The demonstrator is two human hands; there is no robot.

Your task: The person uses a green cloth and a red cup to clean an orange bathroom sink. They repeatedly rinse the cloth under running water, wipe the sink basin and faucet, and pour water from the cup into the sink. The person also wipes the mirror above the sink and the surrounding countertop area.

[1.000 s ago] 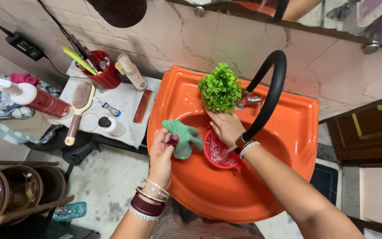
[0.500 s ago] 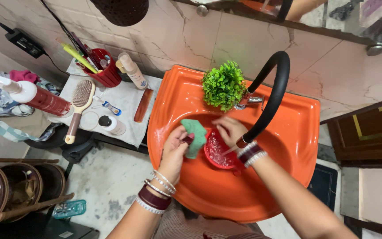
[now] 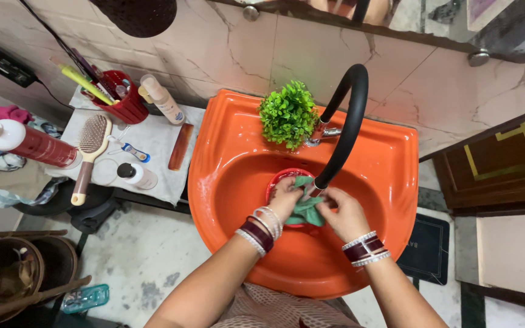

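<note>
Glossy orange ceramic basin (image 3: 390, 176); soft green cloth (image 3: 306, 209); matt black rubber spout (image 3: 349, 115); polished marble wall (image 3: 226, 48).

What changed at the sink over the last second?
The left hand brought the green cloth from the basin's left side to under the black faucet, over the red bowl. The right hand took hold too. The plant stayed put.

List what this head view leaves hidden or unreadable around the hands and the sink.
- Red bowl: mostly hidden by both hands and the green cloth; contents not visible.
- Spout tip of the black faucet: behind the cloth and right hand; water flow cannot be told.
- Left hand: fingertips buried in the cloth.
- Sink drain: covered by bowl and hands.
- Dark round object: cut off by the top edge.
</note>
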